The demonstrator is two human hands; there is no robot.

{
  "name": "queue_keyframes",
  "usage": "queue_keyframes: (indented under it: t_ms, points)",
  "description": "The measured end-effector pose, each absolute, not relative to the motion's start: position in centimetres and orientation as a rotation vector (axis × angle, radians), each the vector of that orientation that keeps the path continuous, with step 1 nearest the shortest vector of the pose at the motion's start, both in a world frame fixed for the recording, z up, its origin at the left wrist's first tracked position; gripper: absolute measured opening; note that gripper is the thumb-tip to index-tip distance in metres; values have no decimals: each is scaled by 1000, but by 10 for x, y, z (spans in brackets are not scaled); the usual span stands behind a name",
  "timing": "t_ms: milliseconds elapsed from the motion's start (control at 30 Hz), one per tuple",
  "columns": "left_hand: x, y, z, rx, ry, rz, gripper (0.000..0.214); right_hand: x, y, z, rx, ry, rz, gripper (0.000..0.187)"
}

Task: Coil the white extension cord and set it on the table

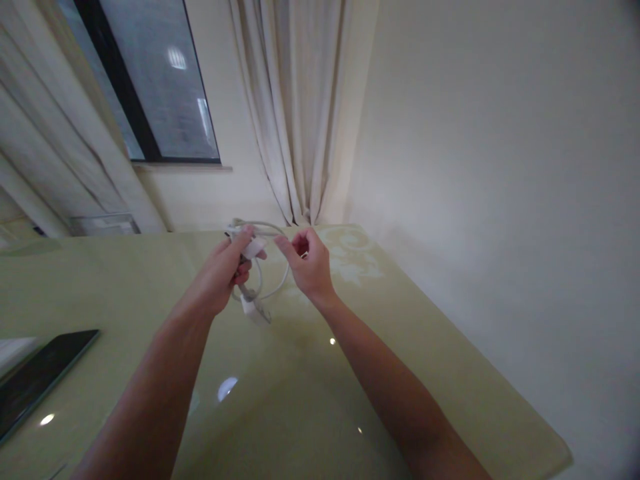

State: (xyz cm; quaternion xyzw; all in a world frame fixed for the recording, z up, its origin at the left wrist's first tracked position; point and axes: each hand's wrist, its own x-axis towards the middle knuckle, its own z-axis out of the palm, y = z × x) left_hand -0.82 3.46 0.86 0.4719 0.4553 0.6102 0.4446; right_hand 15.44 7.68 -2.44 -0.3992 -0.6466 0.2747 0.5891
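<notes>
My left hand (227,267) is closed around a bundled white cable (271,291), which forms loose loops between my two hands. A white tag or label (253,248) shows beside the left thumb. Below that hand hangs a white plug-like block (254,311), slightly blurred, with a small loop at its end. My right hand (311,262) pinches at the right side of the loops, thumb and forefinger together on the cable. Both hands are held above the far part of the glossy pale green table (280,393).
At the left lies a dark flat tablet-like device (45,373), beside a white object (15,352) cut off by the frame. A plain wall (500,200) runs along the table's right edge. Curtains (300,100) and a dark-framed window (160,87) stand beyond the far edge.
</notes>
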Motion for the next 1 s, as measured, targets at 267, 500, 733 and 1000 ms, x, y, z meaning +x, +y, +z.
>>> queue_keyframes:
  t_ms: [267,500,733,1000]
  points:
    - [-19,18,40,859,760,1576,36,149,82,-43,-952,-2375,794,25]
    - [-22,17,42,910,775,1658,21,154,89,-44,-872,-2504,872,42]
    - [-33,33,26,928,1030,1773,22,184,91,-21,-1248,-2516,462,55]
    - [-45,46,8,1081,1409,1814,40,202,104,-19,-1342,-2410,354,51]
